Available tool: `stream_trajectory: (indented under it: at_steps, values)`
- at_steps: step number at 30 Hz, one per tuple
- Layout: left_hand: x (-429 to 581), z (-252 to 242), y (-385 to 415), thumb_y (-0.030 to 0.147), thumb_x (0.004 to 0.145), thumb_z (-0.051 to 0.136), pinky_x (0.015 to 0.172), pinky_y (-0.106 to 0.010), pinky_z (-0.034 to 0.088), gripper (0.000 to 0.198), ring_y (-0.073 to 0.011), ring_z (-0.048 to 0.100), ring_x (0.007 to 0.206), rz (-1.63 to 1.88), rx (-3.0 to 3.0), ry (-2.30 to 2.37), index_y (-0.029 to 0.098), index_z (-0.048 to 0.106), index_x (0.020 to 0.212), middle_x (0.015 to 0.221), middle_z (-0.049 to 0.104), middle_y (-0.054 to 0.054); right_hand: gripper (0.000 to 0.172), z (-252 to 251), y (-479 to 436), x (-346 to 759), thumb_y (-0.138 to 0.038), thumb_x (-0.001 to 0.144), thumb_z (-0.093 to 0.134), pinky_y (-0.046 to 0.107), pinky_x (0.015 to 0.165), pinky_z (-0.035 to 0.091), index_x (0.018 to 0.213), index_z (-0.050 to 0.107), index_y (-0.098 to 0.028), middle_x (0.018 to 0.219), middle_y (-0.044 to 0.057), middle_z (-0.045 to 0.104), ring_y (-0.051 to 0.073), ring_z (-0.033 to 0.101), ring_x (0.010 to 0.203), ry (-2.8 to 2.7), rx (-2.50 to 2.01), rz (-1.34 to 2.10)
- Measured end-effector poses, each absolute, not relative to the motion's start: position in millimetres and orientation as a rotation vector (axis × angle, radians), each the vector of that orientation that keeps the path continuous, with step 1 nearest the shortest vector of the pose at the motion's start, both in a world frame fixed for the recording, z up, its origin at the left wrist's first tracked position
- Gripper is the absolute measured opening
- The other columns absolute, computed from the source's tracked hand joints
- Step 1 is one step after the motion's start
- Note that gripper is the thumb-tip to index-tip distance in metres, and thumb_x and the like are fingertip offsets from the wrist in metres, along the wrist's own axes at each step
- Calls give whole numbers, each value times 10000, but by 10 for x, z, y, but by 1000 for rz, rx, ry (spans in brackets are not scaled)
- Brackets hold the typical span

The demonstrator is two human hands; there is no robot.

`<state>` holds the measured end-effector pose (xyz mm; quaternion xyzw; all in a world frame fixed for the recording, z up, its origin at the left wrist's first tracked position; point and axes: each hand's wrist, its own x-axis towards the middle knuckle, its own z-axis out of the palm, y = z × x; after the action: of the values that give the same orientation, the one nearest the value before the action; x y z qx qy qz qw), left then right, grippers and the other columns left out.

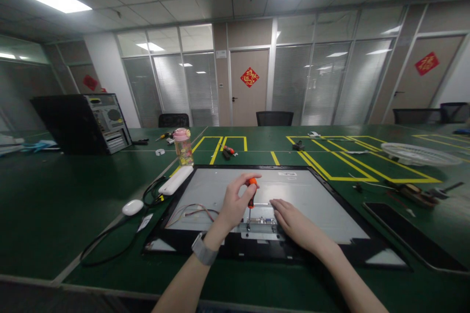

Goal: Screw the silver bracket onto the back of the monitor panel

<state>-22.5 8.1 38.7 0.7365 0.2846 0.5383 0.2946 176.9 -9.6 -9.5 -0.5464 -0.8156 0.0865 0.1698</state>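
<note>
A flat display panel (205, 183) with a grey metal back and black frame lies on the green table before me. My left hand (237, 198) has its fingers around the orange and black handle of a screwdriver (251, 201). The screwdriver stands upright, its tip down at the metal bracket (262, 235) near the panel's front edge. My right hand (290, 219) lies flat beside the bracket's right end, fingers stretched out on the panel. Thin coloured wires (194, 208) run across the panel's left side. Whether the tip sits in a screw is too small to tell.
Left of the panel are a white box-shaped device (176, 181), a white oval case (132, 207) and a black cable (106, 257). A pink-lidded bottle (183, 149) and a computer tower (82, 123) stand behind. At right lie a black slab (411, 234) and a white ring-shaped part (420, 154).
</note>
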Motion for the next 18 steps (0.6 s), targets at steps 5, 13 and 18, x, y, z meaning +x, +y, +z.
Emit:
stream_trajectory:
  at_steps: [5, 13, 18]
  values:
    - [-209, 400, 84, 288, 843, 605, 777, -282, 468, 247, -161, 557, 784, 1516, 2021, 791, 195, 661, 1065, 810, 563, -10, 467, -117, -94, 1778, -276, 952, 298, 416, 1089, 338, 1326, 512, -95, 1357, 155, 542, 261, 483, 1264, -2299, -1529, 247]
    - [-200, 404, 68, 265, 878, 541, 793, -285, 481, 257, -171, 617, 816, 1491, 1971, 815, 173, 640, 1096, 850, 661, -37, 466, -117, -86, 1782, -288, 953, 305, 420, 1081, 345, 1318, 520, -95, 1343, 162, 551, 267, 492, 1252, -2290, -1512, 252]
    - [-190, 396, 84, 243, 854, 588, 767, -260, 475, 254, -148, 601, 778, 1543, 2056, 855, 189, 644, 1096, 868, 655, -24, 478, -97, -95, 1776, -293, 958, 297, 411, 1087, 338, 1328, 506, -75, 1350, 171, 542, 266, 486, 1258, -2302, -1527, 257]
